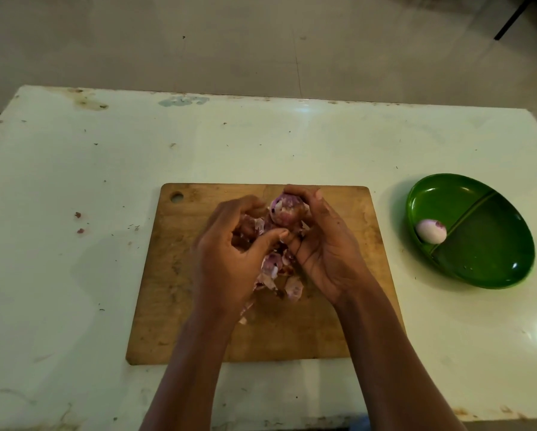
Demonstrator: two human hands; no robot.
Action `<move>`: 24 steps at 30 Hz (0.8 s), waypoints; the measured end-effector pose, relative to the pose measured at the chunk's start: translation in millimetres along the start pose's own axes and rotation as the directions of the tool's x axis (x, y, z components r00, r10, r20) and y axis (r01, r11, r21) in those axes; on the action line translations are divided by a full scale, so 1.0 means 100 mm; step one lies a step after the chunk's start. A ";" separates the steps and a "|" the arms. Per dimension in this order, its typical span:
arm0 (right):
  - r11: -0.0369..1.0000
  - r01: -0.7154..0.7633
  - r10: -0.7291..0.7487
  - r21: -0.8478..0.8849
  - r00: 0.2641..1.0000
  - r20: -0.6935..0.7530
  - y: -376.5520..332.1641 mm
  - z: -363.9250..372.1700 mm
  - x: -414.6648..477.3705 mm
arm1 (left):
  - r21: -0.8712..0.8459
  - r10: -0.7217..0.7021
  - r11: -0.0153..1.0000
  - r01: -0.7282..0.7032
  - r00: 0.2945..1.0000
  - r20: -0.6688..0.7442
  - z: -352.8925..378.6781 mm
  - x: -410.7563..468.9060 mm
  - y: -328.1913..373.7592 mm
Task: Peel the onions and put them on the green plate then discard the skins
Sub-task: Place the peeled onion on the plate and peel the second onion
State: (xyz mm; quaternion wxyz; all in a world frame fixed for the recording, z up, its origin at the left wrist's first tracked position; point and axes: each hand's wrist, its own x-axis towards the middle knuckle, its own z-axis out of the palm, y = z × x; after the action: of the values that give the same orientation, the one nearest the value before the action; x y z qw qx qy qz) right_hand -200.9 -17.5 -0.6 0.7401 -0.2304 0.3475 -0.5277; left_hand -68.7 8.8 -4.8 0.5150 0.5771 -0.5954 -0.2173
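Over the wooden cutting board (323, 331), my right hand (326, 250) grips a purple onion (285, 211) that is partly stripped of its skin. My left hand (226, 250) curls around loose skin at the onion's left side, thumb against the right hand. Torn onion skins (279, 275) lie in a pile on the board under both hands. One peeled, pale onion (431, 231) sits in the left compartment of the green divided plate (494, 244) on the right of the table.
The white, stained table (74, 244) carries the board at its middle and the plate to the right. A few tiny skin scraps (78, 215) lie on the table at the left. Beyond the far edge is tiled floor.
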 end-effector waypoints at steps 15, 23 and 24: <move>0.998 -0.021 0.029 -0.062 0.990 0.137 0.03 -0.02 0.00 | 0.094 0.051 0.994 -0.053 0.999 0.019 0.02 -0.02 0.05; 0.996 -0.003 0.015 -0.089 0.990 0.138 0.03 -0.01 0.00 | 0.097 0.038 0.995 -0.039 0.999 0.010 0.05 -0.05 0.02; 0.996 -0.003 0.015 -0.090 0.991 0.134 0.03 -0.01 0.00 | 0.096 0.042 0.995 -0.042 0.999 0.006 0.06 -0.05 0.02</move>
State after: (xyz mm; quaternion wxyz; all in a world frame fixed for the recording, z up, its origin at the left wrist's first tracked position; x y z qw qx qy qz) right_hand -200.3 -16.3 -3.3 0.7533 -0.2967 0.3209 -0.4914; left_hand -75.8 11.9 -6.9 0.4900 0.5882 -0.6181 -0.1788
